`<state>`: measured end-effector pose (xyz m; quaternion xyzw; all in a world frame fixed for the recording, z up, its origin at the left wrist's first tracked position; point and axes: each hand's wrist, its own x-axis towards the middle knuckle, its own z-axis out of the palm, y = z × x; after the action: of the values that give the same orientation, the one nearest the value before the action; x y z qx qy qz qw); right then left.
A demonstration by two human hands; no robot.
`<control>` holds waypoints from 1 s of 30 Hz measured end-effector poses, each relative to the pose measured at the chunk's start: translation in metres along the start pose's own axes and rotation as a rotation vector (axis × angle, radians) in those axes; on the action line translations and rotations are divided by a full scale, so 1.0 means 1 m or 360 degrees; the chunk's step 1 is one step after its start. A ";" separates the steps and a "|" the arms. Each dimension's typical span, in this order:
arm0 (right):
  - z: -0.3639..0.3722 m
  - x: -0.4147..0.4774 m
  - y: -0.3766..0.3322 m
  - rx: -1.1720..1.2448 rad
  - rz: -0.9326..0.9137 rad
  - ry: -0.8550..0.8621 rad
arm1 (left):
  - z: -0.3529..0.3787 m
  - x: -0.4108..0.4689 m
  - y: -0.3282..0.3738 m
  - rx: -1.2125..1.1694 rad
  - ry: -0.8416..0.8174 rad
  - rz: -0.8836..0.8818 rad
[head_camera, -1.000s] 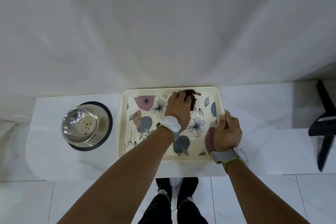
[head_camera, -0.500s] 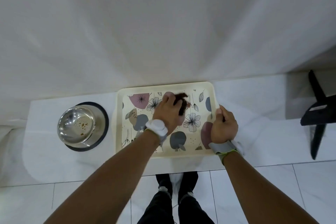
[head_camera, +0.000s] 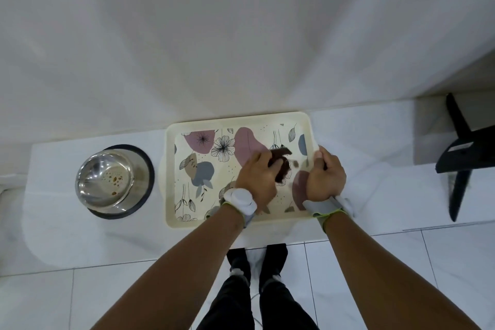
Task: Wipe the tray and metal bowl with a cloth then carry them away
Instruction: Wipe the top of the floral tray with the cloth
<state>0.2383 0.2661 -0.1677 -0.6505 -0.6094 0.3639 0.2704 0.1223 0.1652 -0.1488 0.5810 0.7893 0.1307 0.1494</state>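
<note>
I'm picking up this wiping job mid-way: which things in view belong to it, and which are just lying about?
Job:
- tray, steadied at its right edge by the right hand
- cloth, held in the left hand, on the tray
- bowl, left of the tray, brown spots inside

Lying about:
- black stand, far right
- white curtain behind

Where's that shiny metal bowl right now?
The metal bowl sits on the white ledge on the left of the head view, just left of the floral tray, untouched by either hand.
</note>
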 end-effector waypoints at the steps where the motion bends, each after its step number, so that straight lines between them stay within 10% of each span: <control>1: 0.000 0.000 0.000 0.0003 -0.0009 0.0005 | 0.000 0.005 0.006 0.0016 0.0005 0.0011; 8: 0.003 0.000 0.002 -0.0021 -0.0062 0.0067 | -0.002 -0.008 0.007 0.0092 -0.0201 0.0589; 20: 0.008 -0.003 0.001 -0.0117 -0.0158 0.0126 | -0.056 -0.066 -0.093 0.0217 0.0090 -0.0861; 30: 0.009 -0.005 0.000 -0.0198 -0.0273 0.0141 | -0.026 -0.069 -0.035 0.0009 -0.0094 -0.0611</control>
<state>0.2317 0.2604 -0.1725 -0.6268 -0.6718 0.2717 0.2864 0.1010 0.0877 -0.1324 0.4239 0.8813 0.0805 0.1930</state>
